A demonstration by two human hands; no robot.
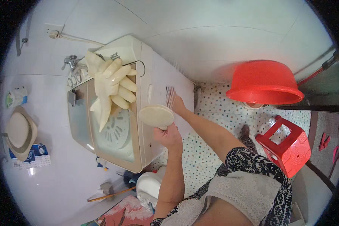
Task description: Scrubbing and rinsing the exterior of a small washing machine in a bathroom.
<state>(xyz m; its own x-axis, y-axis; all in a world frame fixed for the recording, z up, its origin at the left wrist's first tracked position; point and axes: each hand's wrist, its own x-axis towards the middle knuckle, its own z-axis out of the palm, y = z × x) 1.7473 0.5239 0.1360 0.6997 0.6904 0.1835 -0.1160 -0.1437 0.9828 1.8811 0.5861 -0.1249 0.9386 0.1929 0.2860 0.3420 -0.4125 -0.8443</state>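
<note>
My left hand [168, 136] is raised in front of the white top-loading washing machine [139, 56] and grips a round, shallow beige disc [156, 116] by its lower edge. Just beyond the disc, my right hand [178, 104] reaches toward the machine's side. Its fingers are motion-blurred into thin pale streaks, so what they hold, if anything, does not show. A pair of cream rubber gloves [111, 81] hangs over the machine's lid, left of the disc.
A red basin [263, 81] lies upturned at the right. Below it, a red plastic stool [286, 145] stands on the dotted tile floor [211, 105]. On the left are a straw hat [20, 132], a tap [69, 60] and a wall socket [53, 34]. A white container [148, 184] sits near my left forearm.
</note>
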